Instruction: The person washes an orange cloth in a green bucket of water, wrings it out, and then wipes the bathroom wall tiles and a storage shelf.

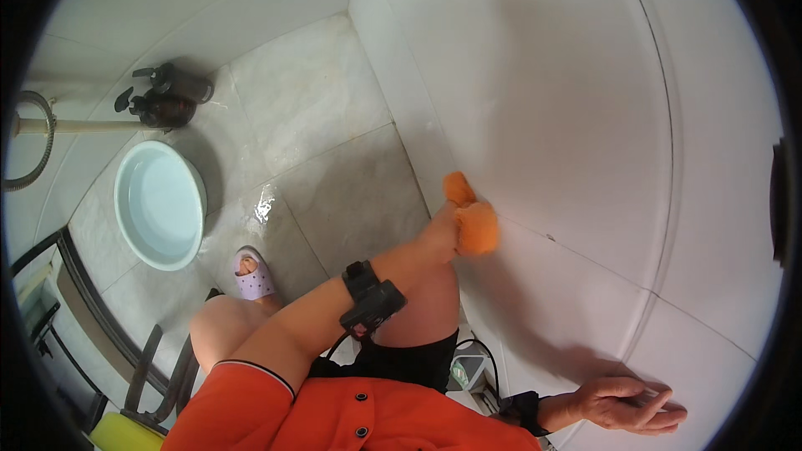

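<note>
My left arm reaches across to the right, and my left hand is closed around an orange cloth. The cloth shows on both sides of the hand and lies against the lower part of a white tiled wall. The fingers are mostly hidden. At the lower right, my right hand rests by the same wall, holding nothing, its fingers somewhat bent and apart. Black devices with straps sit on both wrists.
A pale blue basin holding water stands on the wet tiled floor. Behind it are two dark pump bottles. A metal shower hose hangs at left. Chair-like dark bars and a yellow item stand at lower left.
</note>
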The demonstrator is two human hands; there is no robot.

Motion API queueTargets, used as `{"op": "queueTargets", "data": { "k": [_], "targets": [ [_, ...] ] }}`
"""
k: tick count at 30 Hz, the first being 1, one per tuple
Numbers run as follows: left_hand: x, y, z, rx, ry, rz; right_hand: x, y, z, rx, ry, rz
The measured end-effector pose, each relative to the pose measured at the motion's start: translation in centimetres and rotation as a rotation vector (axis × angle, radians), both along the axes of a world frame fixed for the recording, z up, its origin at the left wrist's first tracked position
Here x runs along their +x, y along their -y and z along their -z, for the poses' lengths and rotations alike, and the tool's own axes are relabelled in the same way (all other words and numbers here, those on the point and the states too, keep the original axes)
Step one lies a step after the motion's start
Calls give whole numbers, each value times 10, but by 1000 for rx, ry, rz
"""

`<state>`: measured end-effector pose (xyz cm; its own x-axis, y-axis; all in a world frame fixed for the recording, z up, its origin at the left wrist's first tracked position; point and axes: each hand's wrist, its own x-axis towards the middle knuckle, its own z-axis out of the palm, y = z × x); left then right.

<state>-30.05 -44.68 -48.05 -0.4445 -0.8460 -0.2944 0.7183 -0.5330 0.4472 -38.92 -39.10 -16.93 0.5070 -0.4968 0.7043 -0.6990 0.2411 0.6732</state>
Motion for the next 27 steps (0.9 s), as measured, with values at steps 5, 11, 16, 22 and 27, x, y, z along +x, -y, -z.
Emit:
{"op": "queueTargets", "data": {
  "k": [5, 11, 16, 22, 27],
  "targets": [
    [1, 6, 66, 622, -113, 186, -5, -3, 5, 9, 96, 11],
    [19, 22, 39, 764, 12, 215, -9, -7, 7, 58, 133, 87],
    [19, 22, 67, 751, 2, 224, -9, -5, 4, 77, 114, 36],
    [15, 18, 105, 691, -94, 161, -10, -7, 6, 60, 159, 14],
    [13, 16, 143, 747, -85, 52, -7, -6, 13, 54, 163, 20]
  ]
}}
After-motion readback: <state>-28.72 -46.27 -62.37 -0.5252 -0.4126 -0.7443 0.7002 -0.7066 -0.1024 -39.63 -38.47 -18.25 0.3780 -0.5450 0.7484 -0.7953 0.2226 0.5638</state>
